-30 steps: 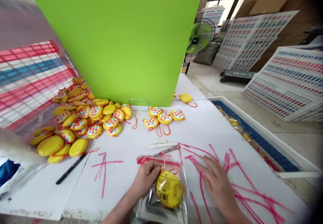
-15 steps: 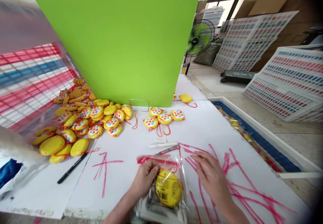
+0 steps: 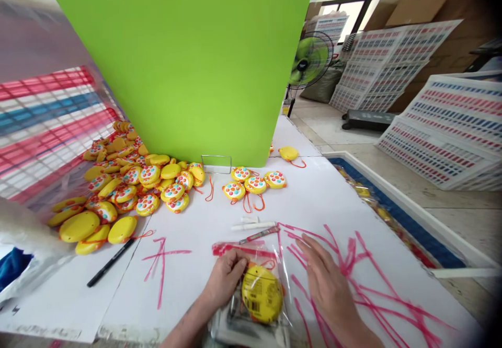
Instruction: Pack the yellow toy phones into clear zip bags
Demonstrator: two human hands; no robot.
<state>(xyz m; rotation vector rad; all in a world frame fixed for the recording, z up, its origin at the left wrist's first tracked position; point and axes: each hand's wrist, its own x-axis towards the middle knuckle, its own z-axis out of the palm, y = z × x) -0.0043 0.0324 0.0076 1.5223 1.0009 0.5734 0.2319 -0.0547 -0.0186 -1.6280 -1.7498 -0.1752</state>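
My left hand (image 3: 229, 277) pinches the upper left edge of a clear plastic bag (image 3: 270, 337) at the table's front. Inside that bag lies a round yellow toy (image 3: 262, 293) with its printed, barcoded back up and an orange loop at the top. My right hand (image 3: 329, 280) is held just right of the bag, fingers stretched out, with nothing in it. Behind the bag are a red-and-grey slim tool (image 3: 259, 233) and a white marker pen (image 3: 254, 226). Further back sit several toys with colored buttons (image 3: 256, 183) and orange cords.
A large heap of the same toys (image 3: 133, 175) fills the left. A black marker (image 3: 110, 263) lies before it. A green board (image 3: 188, 71) stands upright at the back. On the right are a blue-lined tray (image 3: 408, 222), white crates (image 3: 451, 123) and a fan (image 3: 309, 60).
My right hand has turned slightly, its fingers straighter and closer together, staying beside the bag. My left hand and the bagged toy have stayed in place.
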